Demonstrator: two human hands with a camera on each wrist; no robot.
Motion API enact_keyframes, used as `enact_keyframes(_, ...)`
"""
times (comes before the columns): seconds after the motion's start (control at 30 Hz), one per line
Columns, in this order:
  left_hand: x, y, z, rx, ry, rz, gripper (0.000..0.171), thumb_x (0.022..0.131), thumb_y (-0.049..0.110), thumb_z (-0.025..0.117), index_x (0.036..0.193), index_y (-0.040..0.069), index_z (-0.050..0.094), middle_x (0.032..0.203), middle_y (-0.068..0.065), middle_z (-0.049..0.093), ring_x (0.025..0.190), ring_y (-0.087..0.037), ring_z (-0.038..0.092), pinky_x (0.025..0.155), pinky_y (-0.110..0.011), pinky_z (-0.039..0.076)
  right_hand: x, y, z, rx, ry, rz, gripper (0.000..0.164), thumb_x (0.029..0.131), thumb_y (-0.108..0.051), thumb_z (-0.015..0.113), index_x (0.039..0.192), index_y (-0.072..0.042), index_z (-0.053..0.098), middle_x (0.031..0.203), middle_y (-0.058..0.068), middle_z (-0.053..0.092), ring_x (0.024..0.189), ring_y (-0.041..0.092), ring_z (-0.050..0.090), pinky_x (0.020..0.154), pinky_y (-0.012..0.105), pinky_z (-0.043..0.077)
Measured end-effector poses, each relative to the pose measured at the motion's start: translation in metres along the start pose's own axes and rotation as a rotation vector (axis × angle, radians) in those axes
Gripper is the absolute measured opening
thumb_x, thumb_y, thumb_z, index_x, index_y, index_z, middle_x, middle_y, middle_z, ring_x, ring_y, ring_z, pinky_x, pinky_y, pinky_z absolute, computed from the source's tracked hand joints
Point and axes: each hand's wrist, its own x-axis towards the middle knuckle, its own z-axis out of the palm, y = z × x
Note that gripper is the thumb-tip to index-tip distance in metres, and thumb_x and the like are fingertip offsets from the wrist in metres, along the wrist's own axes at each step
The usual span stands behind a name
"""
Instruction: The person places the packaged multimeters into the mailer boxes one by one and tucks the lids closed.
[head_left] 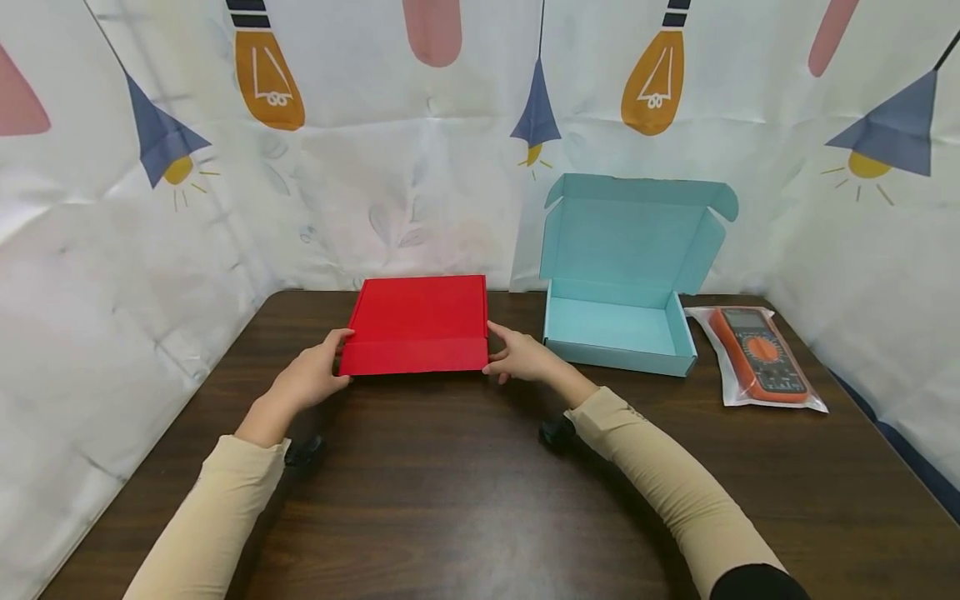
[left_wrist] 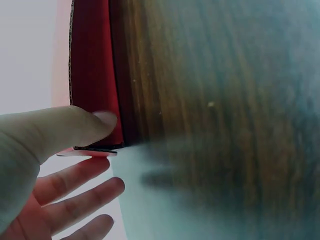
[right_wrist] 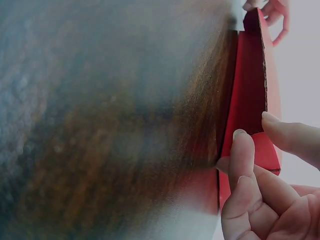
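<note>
A red cardboard box point(head_left: 420, 317) lies toward the back of the table with its lid down over it. At its left front corner is my left hand point(head_left: 311, 371); the left wrist view shows the thumb point(left_wrist: 95, 125) on the red front panel, forefinger behind the corner and other fingers spread. My right hand point(head_left: 525, 354) grips the right front corner. In the right wrist view, its thumb point(right_wrist: 280, 130) touches the raw cardboard edge of the lid flap, and bent fingers point(right_wrist: 242, 160) lie against the front beside a small red tab point(right_wrist: 266, 152).
An open light-blue box point(head_left: 618, 325) stands right of the red one, lid raised. Beyond it lies an orange multimeter point(head_left: 761, 354) in a clear plastic bag. A patterned white cloth point(head_left: 450, 167) hangs behind the dark wooden table point(head_left: 442, 500).
</note>
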Motion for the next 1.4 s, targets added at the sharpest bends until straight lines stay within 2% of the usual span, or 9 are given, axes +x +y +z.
enact_keyframes(0.1,0.0005,-0.001,-0.0021,0.0,0.003,0.011,0.074,0.09,0.0,0.07,0.151,-0.005,0.028,0.132,-0.036,0.057,0.104,-0.042,0.064,0.071,-0.042,0.053,-0.0009,-0.0008,-0.0006,0.001,0.003,-0.001,0.089,0.094,-0.014,0.076,0.164,-0.01,0.022,0.132,0.021,0.066,0.073,0.018,0.072,0.079,0.036,0.054)
enact_keyframes(0.2,0.0008,-0.0021,-0.0037,-0.015,0.003,0.021,0.075,0.089,-0.002,0.069,0.151,-0.003,0.027,0.127,-0.035,0.06,0.088,-0.034,0.066,0.065,-0.037,0.048,-0.0022,-0.0012,-0.0014,0.006,0.005,0.003,0.089,0.094,-0.015,0.076,0.164,-0.011,0.022,0.13,0.021,0.067,0.073,0.018,0.072,0.08,0.037,0.054)
enact_keyframes(0.3,0.0007,-0.0037,-0.0045,-0.043,-0.001,0.035,0.075,0.089,-0.003,0.068,0.151,-0.004,0.025,0.12,-0.032,0.063,0.077,-0.027,0.062,0.064,-0.036,0.047,-0.0033,-0.0014,-0.0018,0.012,0.004,0.005,0.089,0.094,-0.014,0.076,0.164,-0.01,0.022,0.13,0.021,0.066,0.073,0.019,0.073,0.079,0.036,0.054)
enact_keyframes(0.4,0.0004,-0.0051,-0.0049,-0.067,-0.007,0.046,0.075,0.089,-0.003,0.067,0.151,-0.004,0.025,0.114,-0.029,0.065,0.074,-0.024,0.059,0.065,-0.036,0.046,-0.0043,-0.0014,-0.0018,0.021,-0.001,0.006,0.089,0.094,-0.012,0.076,0.164,-0.009,0.022,0.131,0.022,0.066,0.074,0.019,0.073,0.078,0.036,0.055)
enact_keyframes(0.83,0.0022,-0.0025,-0.0096,-0.086,-0.036,0.041,0.074,0.088,-0.003,0.068,0.15,-0.004,0.028,0.111,-0.029,0.065,0.078,-0.026,0.062,0.067,-0.037,0.049,-0.0005,-0.0021,-0.004,0.016,-0.006,0.014,0.088,0.093,-0.013,0.076,0.164,-0.008,0.023,0.127,0.021,0.068,0.074,0.019,0.073,0.072,0.032,0.055)
enact_keyframes(1.1,0.0027,-0.0064,-0.0068,-0.074,-0.04,0.055,0.077,0.088,-0.002,0.072,0.152,-0.005,0.029,0.11,-0.028,0.064,0.09,-0.035,0.065,0.073,-0.043,0.053,-0.0013,-0.0024,-0.0026,0.005,0.002,0.004,0.09,0.093,-0.012,0.077,0.164,-0.009,0.022,0.131,0.021,0.066,0.074,0.019,0.073,0.083,0.038,0.055)
enact_keyframes(1.23,-0.0002,-0.0078,-0.0064,-0.07,-0.045,0.054,0.083,0.091,0.014,0.077,0.155,-0.003,0.027,0.115,-0.028,0.065,0.099,-0.039,0.065,0.082,-0.052,0.055,-0.0024,-0.0015,-0.0018,-0.006,0.017,-0.014,0.09,0.093,-0.011,0.077,0.164,-0.011,0.022,0.132,0.021,0.065,0.075,0.019,0.072,0.086,0.042,0.056)
enact_keyframes(1.33,-0.0019,-0.0082,-0.0072,-0.073,-0.056,0.024,0.089,0.093,0.031,0.077,0.157,-0.002,0.025,0.12,-0.029,0.063,0.105,-0.042,0.064,0.088,-0.056,0.054,-0.0031,-0.001,-0.0015,-0.017,0.023,-0.023,0.09,0.093,-0.013,0.076,0.164,-0.012,0.021,0.133,0.021,0.065,0.076,0.018,0.071,0.089,0.044,0.055)
enact_keyframes(1.4,-0.0016,-0.0089,-0.0078,-0.074,-0.059,0.006,0.089,0.094,0.036,0.076,0.157,-0.002,0.025,0.123,-0.03,0.061,0.108,-0.043,0.062,0.089,-0.057,0.053,-0.004,-0.0017,-0.0007,-0.029,0.027,-0.023,0.089,0.094,-0.016,0.076,0.164,-0.013,0.022,0.132,0.02,0.065,0.076,0.018,0.071,0.09,0.045,0.055)
